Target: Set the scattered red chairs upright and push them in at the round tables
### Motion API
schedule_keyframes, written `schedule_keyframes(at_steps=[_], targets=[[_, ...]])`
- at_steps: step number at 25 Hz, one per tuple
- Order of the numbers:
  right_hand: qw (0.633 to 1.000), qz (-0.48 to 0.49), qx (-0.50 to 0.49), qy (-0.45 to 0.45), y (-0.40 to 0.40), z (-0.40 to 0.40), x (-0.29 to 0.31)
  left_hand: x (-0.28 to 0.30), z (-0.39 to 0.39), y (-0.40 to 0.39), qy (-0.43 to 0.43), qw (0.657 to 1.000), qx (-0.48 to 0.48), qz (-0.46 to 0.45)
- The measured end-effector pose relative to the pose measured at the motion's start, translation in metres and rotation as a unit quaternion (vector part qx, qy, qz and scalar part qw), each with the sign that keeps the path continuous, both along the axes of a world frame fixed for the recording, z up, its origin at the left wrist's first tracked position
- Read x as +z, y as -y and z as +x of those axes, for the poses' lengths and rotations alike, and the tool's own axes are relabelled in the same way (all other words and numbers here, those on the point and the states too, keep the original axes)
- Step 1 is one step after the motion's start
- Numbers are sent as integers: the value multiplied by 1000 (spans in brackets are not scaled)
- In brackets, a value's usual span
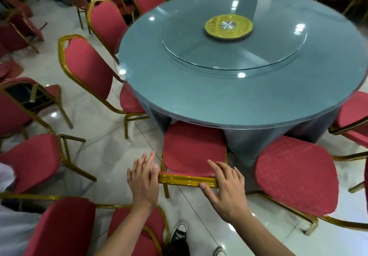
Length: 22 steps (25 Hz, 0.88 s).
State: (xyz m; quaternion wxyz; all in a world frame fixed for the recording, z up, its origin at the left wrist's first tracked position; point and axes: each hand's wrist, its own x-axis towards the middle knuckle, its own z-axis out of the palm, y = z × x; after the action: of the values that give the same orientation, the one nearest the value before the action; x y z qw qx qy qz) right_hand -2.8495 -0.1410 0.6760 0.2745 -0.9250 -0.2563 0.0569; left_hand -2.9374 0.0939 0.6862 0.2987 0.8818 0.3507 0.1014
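Note:
A red chair point(191, 152) with a gold frame stands upright in front of me, its seat partly under the round table point(229, 100) with a grey-blue cloth and glass top. My left hand point(143, 180) sits at the left end of the chair's gold top rail, fingers straight, thumb touching the rail. My right hand point(225, 186) lies over the rail's right end, fingers spread on the backrest and thumb against the rail's near face. More red chairs ring the table: one at the left point(87, 68), another behind it point(105, 18), one at the right point(296, 174).
Several red chairs stand scattered on the glossy tiled floor at the left point(33, 160) and close below me point(65, 227). A glass turntable with a gold hub point(229, 26) tops the table. My black sneaker point(179, 233) is on the floor. Other chairs crowd the far side.

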Motion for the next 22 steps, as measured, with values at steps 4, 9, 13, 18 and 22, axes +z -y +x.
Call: schedule_keyframes(at_steps=[4, 9, 13, 18, 22], targets=[[998, -30, 16, -45, -43, -5, 10, -3, 9, -56, -20, 1000, -21, 3], [994, -49, 16, -97, -124, -8, 21, -3, 29, -154, -78, 993, -74, 52], [992, -48, -4, -117, -178, -2, 25, 0, 48, -214, -99, 989, -101, 53], [987, -62, -21, -147, -237, 1, 29, 7, 68, -264, -109, 988, -108, 17], [983, -64, -22, -173, -261, -6, 30, 14, 63, -291, -133, 983, -105, 69]])
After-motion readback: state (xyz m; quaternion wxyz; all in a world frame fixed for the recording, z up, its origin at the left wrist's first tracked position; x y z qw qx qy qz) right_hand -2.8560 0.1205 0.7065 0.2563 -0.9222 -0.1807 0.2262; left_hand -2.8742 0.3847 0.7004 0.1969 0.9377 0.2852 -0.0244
